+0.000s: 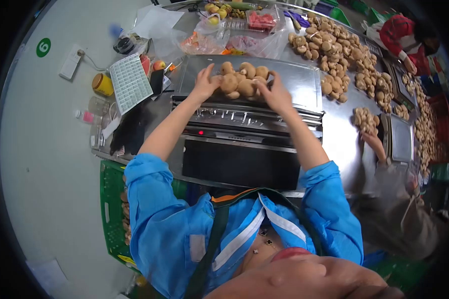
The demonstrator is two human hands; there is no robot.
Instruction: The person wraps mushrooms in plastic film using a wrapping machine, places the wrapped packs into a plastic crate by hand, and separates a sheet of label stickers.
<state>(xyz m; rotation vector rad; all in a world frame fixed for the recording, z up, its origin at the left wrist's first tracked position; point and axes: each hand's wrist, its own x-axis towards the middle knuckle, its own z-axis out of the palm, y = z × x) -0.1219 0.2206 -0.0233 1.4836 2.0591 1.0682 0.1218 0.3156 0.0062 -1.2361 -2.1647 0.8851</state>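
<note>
Mushrooms [242, 79] heaped between both hands on steel machine plate [304, 82]. Left hand [204, 82] cupped against pile's left edge, fingers spread, touching caps. Right hand [274, 94] pressed to pile's right side, fingers curled around caps. Beyond right hand, larger mushroom heap [339, 50] across steel table [341, 134]. Left of left hand, printed sheet [129, 82] and yellow jar [103, 84]. Further right, co-worker's hand [371, 139] beside small mushroom cluster [365, 119].

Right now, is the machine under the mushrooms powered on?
Likely on: a red light glows on the machine front, below the mushrooms.
</note>
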